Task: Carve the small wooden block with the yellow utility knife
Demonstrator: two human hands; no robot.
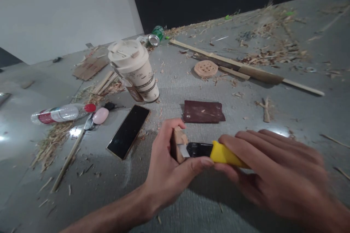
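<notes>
My left hand is closed around a small block of wood, its fingers behind the block. The thumb reaches right and lies along the front of a yellow and black utility knife. My right hand, slightly blurred, grips the knife's yellow handle. The knife's short blade points left and touches the block's face. Just beyond the block lies a folded piece of dark red sandpaper. A black phone rests to the left of my left hand.
A lidded paper cup stands behind the phone. To the left lie a plastic bottle and a pink oval object. Farther back are a green can, a wooden disc with holes and long sticks. Wood shavings litter the surface.
</notes>
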